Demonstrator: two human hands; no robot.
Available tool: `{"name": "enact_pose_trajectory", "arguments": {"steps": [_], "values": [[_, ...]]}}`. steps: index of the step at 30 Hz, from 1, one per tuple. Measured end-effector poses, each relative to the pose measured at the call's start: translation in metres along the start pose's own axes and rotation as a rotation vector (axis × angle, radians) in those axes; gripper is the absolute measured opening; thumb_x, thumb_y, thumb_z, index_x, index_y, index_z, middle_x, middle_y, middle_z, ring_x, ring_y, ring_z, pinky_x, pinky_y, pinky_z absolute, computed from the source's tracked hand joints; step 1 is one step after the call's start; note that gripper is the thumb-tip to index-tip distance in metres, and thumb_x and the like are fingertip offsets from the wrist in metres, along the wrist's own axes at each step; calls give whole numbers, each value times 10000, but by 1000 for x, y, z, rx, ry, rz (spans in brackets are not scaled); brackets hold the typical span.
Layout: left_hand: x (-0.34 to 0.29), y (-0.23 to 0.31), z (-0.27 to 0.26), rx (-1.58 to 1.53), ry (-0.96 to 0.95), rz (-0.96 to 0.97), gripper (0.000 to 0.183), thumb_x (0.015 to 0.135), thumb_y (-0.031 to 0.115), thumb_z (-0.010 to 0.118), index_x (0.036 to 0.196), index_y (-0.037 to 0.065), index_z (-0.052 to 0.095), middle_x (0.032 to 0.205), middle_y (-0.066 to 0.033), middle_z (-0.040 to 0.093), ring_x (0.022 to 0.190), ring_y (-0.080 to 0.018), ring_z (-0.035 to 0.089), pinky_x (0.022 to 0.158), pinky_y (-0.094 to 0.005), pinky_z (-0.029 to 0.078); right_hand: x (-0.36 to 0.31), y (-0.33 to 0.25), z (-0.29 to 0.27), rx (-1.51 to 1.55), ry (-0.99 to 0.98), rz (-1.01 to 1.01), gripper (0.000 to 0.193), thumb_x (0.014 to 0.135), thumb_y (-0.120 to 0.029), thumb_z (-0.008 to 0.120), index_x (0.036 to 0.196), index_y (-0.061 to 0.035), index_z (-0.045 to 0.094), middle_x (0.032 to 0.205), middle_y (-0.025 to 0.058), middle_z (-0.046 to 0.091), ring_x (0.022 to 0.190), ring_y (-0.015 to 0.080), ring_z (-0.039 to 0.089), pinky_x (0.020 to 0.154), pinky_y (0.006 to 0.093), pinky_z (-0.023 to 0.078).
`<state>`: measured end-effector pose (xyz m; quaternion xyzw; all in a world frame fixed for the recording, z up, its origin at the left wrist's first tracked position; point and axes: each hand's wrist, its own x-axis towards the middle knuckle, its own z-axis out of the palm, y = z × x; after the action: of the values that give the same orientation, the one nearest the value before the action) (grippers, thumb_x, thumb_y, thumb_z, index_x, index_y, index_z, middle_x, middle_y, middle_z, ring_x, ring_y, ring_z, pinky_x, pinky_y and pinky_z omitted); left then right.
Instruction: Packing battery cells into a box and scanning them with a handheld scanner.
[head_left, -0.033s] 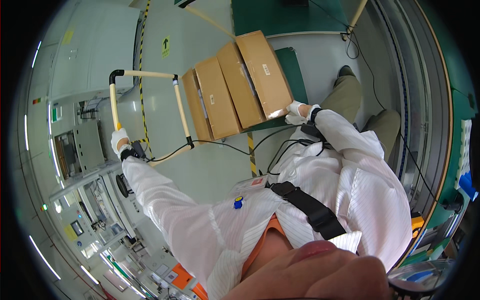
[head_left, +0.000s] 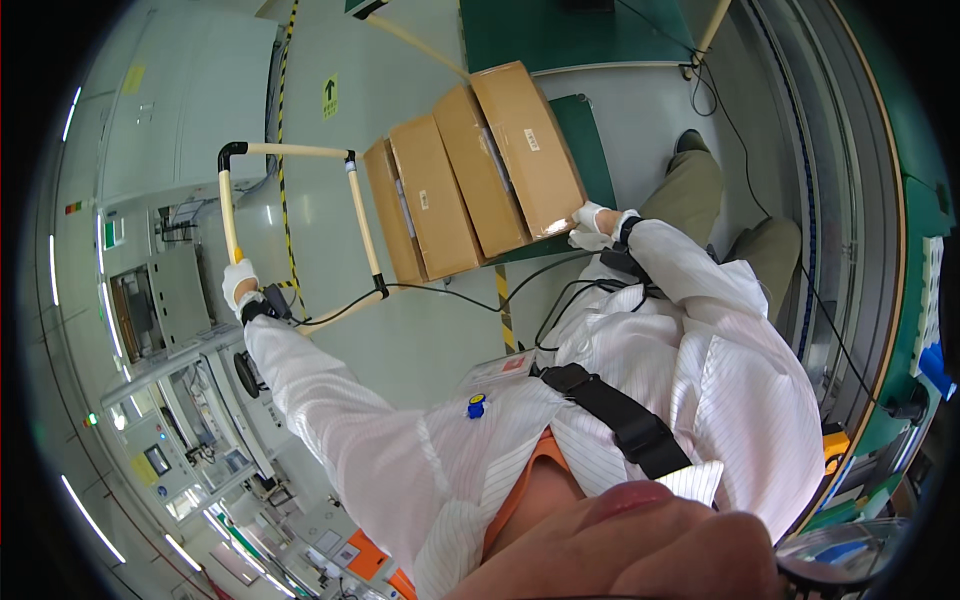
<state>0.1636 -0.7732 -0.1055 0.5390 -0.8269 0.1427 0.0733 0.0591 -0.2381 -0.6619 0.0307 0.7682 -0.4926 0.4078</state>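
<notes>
Almost nothing has moved since the earlier frame: the view has shifted a trace, while your two hands and the load keep the same places. Your left hand (head_left: pixel 240 280), in a white glove, has its fingers wrapped around one tube of the cream pipe frame (head_left: pixel 363 217) on the left, a smooth, round-tubed, angular hoop with glossy black joints (head_left: pixel 232 152). Your right hand (head_left: pixel 597 222), also gloved, rests at the near right corner of the rightmost carton; you have its fingers against the cardboard, but I cannot tell whether they are pinching or spread.

The four cardboard boxes (head_left: pixel 478 170) stand side by side to the right of the hoop, over a flat green board (head_left: pixel 585 140) that shows along their right side. They are matt brown, flat-faced and sharp-edged, with a small white label (head_left: pixel 531 139) and a shiny patch (head_left: pixel 553 228) on the rightmost one. Each box's long axis runs from far left to near right, its near end pointing toward you; the row itself stretches left to right. A thin black cable (head_left: pixel 455 292) sags between your wrists.
</notes>
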Motion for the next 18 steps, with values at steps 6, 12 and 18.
{"name": "enact_pose_trajectory", "arguments": {"steps": [6,12,18], "values": [[20,23,22,-11,10,34,432,833,361,501,1009,0,660,980,-213,657,956,-354,628,831,-408,488,-46,-8,1,469,101,57,514,818,-30,571,1288,-70,365,1033,190,604,846,316,617,657,394,501],[-5,97,-5,-92,-28,97,397,838,308,513,1034,-10,647,986,-205,660,936,-318,643,815,-392,502,-40,26,5,352,351,130,367,940,-132,361,1303,-89,398,1119,136,574,930,291,585,726,385,499],[26,34,34,49,-55,47,473,814,380,485,1076,16,634,1052,-219,635,1011,-360,606,849,-416,478,-149,-119,-39,703,247,288,445,875,-26,396,1319,4,408,1286,169,515,1186,300,487,960,275,392]]}}
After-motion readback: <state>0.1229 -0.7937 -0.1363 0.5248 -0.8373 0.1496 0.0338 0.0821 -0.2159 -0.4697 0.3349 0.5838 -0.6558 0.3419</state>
